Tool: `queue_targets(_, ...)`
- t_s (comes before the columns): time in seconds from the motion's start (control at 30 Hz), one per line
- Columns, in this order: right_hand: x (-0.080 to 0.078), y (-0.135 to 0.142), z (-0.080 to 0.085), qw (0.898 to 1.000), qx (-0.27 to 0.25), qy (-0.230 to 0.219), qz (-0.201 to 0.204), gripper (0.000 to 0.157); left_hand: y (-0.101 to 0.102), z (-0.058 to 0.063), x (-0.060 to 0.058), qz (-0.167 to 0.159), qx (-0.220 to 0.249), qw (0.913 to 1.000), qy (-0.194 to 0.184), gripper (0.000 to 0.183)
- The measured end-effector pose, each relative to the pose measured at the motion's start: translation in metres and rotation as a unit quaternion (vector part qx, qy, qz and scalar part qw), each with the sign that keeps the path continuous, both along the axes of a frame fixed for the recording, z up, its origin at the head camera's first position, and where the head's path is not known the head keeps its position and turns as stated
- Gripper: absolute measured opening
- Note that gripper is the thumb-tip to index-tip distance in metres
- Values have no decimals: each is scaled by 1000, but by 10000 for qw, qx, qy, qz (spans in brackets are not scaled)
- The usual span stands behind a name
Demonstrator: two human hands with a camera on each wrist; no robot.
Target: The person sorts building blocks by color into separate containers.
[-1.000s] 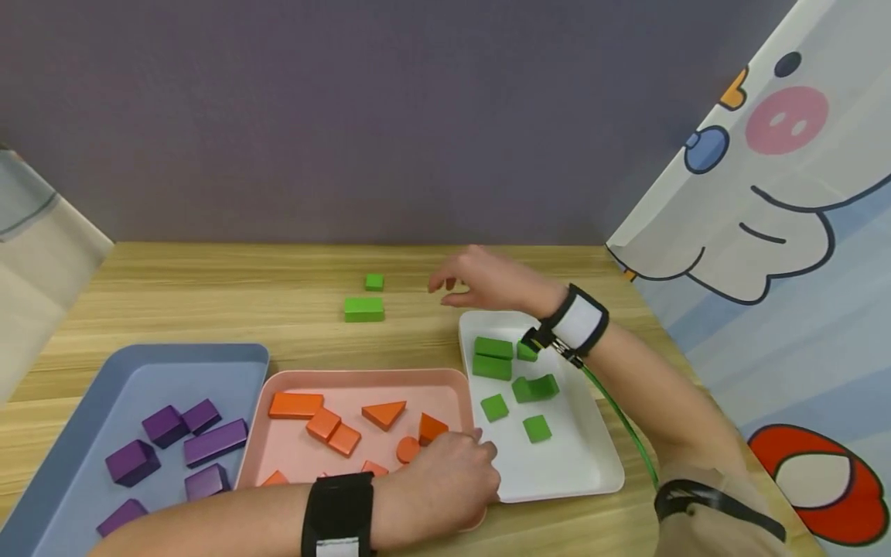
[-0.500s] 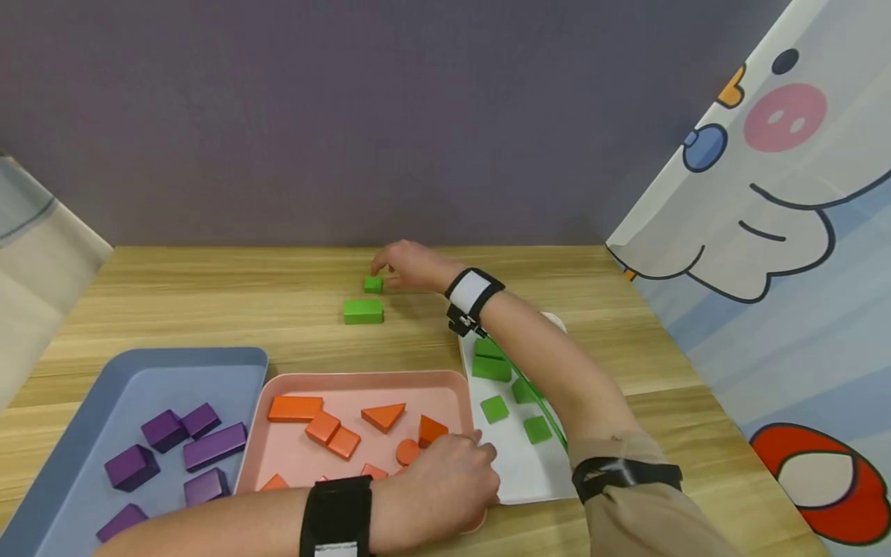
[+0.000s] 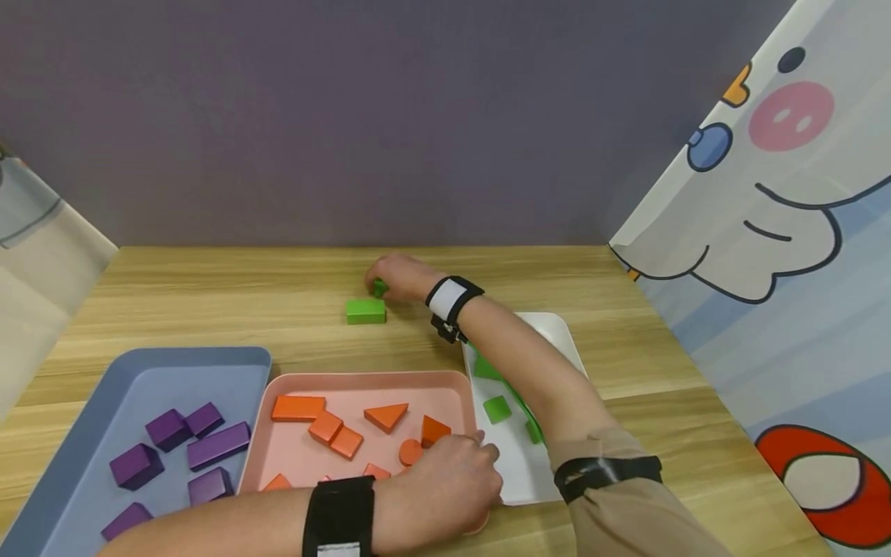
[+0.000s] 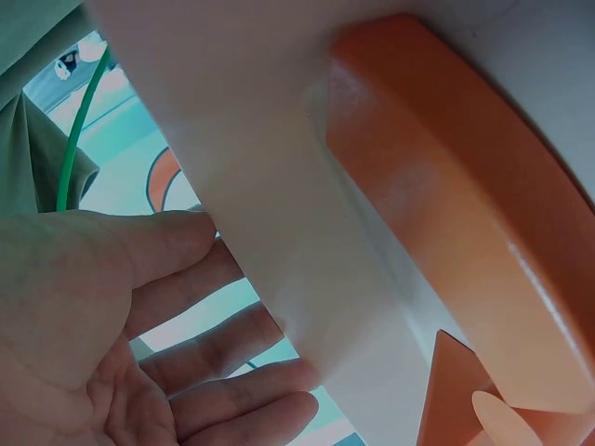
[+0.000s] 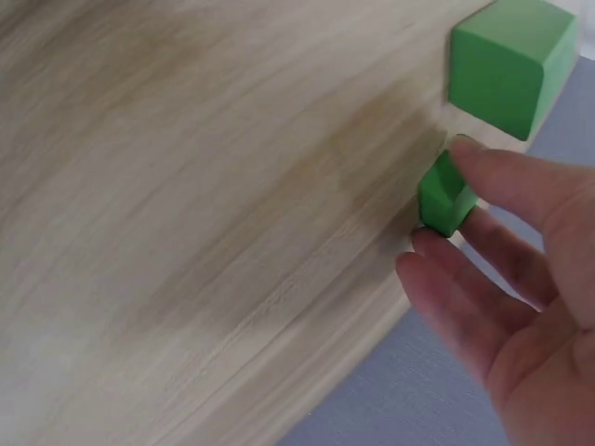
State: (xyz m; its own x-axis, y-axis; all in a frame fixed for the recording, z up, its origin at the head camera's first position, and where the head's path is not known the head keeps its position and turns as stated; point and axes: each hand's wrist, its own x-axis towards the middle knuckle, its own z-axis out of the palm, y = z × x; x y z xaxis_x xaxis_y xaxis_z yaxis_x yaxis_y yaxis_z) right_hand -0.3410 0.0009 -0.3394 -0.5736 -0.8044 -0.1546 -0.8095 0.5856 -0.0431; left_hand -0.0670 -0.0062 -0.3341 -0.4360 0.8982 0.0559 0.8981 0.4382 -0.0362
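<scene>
My right hand (image 3: 405, 278) is at the back of the wooden table, pinching a small green block (image 5: 437, 198) between thumb and fingers. A larger green rectangular block (image 3: 366, 312) lies just in front of it. My left hand (image 3: 445, 483) rests at the front right corner of the pink tray (image 3: 376, 380), its fingers lightly bent. In the left wrist view its thumb and fingertips meet the tray's edge, beside a long orange block (image 4: 446, 195). Orange blocks, among them a triangle (image 3: 386, 418) and a round piece (image 3: 411, 452), lie in this tray.
A blue tray (image 3: 198, 357) with several purple blocks (image 3: 219, 446) stands on the left. On the right, my right forearm crosses over a white tray (image 3: 550, 326) holding green blocks (image 3: 497, 409). A grey wall (image 3: 362, 124) closes off the back; a cartoon-printed sheet (image 3: 786, 193) flanks the right.
My right hand has moved left from above the white tray's far end, then lowered and taken hold of the small green block. The left hand has stayed in place.
</scene>
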Motion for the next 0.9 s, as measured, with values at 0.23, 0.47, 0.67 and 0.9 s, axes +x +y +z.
queue_targets(0.23,2,10,3,9999,7,19,110,22,2,0,2,28,2,10000,39,13)
queue_targets(0.47,6,35,22,9980,-568,-45,261,23,3,1,2,222,-40,9997,-134,18)
queue_targets(0.67,15,66,36,9976,-621,55,313,23,3,1,2,228,-66,9995,-225,19)
queue_targets(0.9,42,113,44,9957,-900,26,203,22,3,1,2,229,-16,9994,-241,17)
